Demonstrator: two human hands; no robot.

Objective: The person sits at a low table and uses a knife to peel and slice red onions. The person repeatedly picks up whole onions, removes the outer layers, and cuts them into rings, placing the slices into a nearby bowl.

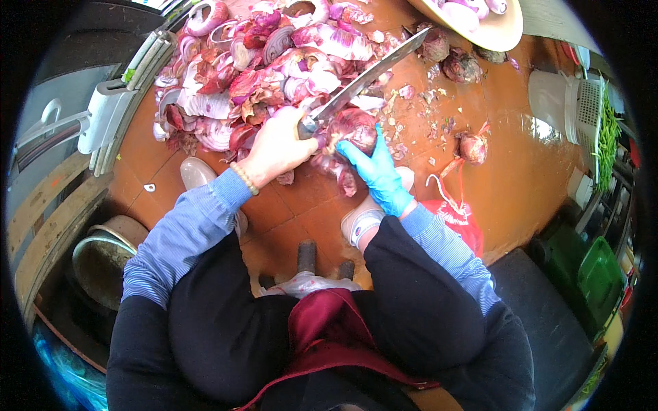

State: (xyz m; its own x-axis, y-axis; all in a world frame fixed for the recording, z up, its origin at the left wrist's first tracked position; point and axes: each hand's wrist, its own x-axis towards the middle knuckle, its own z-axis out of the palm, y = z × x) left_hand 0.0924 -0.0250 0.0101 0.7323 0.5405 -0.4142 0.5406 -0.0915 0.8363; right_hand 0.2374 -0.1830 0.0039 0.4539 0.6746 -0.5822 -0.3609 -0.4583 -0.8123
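My bare left hand (277, 146), with a beaded bracelet at its wrist, is closed around the dark handle of a kitchen knife (371, 74). The knife's long blade points up and to the right, over the edge of the peelings. In a blue glove, my right hand (378, 174) holds a red onion (357, 127) beside the knife's handle end. Loose skin hangs under this onion. Just beyond both hands spreads a large heap of red onion skins and cut pieces (221, 108) on the tiled floor.
A cream bowl (506, 33) with peeled onions stands at the upper right, near unpeeled onions (461, 66). Another onion (473, 148) lies by a red plastic bag (457, 221). Far right is a perforated basket (588, 118) with green vegetables; buckets (103, 267) stand at left.
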